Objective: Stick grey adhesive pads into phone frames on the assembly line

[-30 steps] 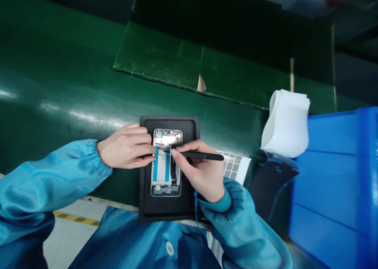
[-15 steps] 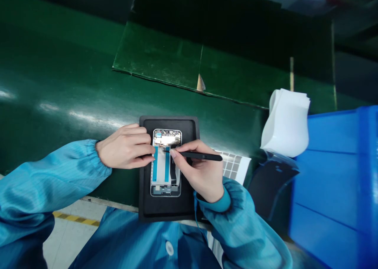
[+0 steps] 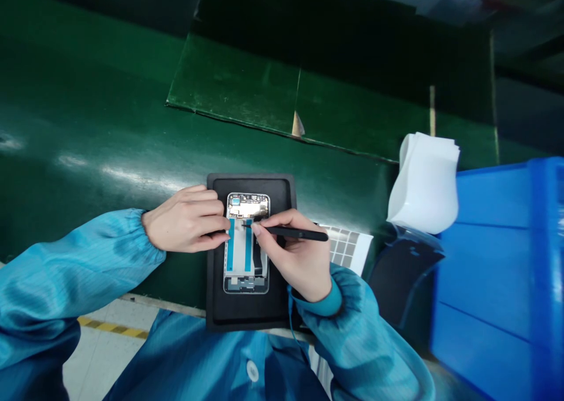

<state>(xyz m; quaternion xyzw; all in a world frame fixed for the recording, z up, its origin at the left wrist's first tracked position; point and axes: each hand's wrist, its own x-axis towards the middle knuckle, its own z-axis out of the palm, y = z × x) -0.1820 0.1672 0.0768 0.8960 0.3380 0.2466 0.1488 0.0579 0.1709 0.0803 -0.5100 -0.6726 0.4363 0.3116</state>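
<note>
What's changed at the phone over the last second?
The right hand shifted slightly left, taking the black tweezers a little further over the white strip on the phone frame. Nothing was visibly taken hold of or let go. The left hand stayed at the frame's edge, and the frame stayed on the black tray.

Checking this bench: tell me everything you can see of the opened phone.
The opened phone lies flat on the black tray, its silvery frame holding a circuit board at the top, and white film with blue strips below. The left hand's fingers touch its left edge; the tip of a black tool is over it.
</note>
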